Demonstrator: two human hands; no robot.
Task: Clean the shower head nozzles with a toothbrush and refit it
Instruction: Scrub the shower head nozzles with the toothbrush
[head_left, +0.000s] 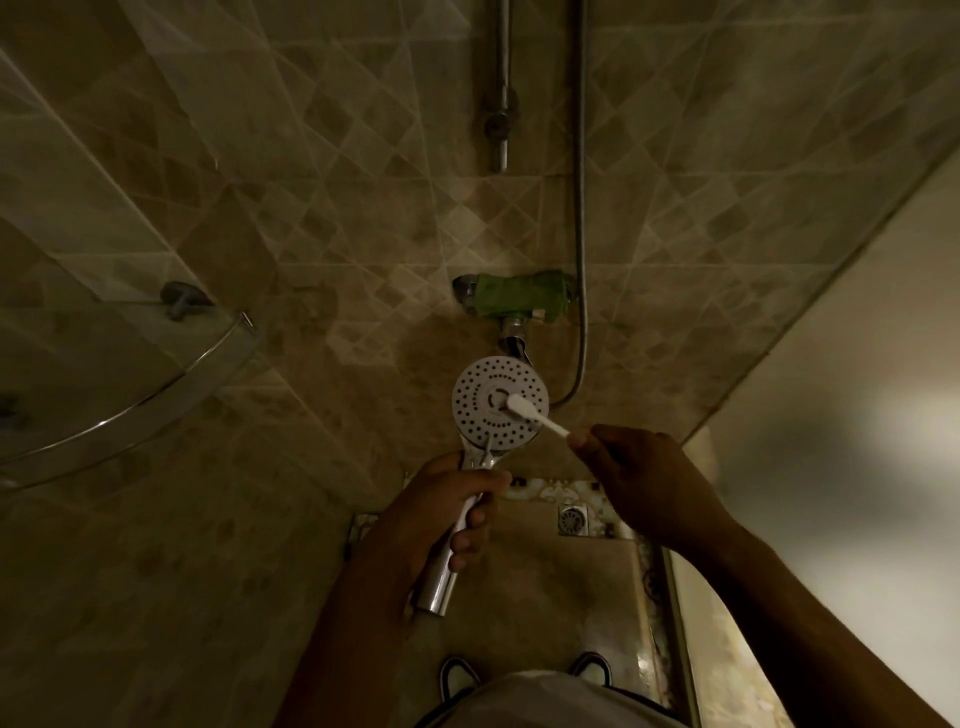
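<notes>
White plastic catches what little light there is: the round face of the handheld shower head (500, 402) is turned up toward the person, its rings of dark nozzles exposed so the brush can reach them. The left hand (441, 512) is wrapped around the chrome handle just below the head, fingers curled round it, holding it steady out in front of the body and over the shower floor. It is off its mount, so the refitting is yet to come.

The right hand (636, 480) pinches the rear end of a white toothbrush (535, 417) between thumb and fingertips, a light grip that suits small scrubbing strokes. The bristled end lies on the middle of the face, close to the central disc, with the stem angled down and to the right toward the hand.

Behind them on the tiled wall sits the mixer valve (514, 301), wrapped in something green, with the metal hose (581, 208) running up beside the riser rail (501, 93). A glass corner shelf (156, 384) juts out on the left, and a floor drain (573, 519) shows between the forearms. The outer nozzle rings look like the remaining work.
</notes>
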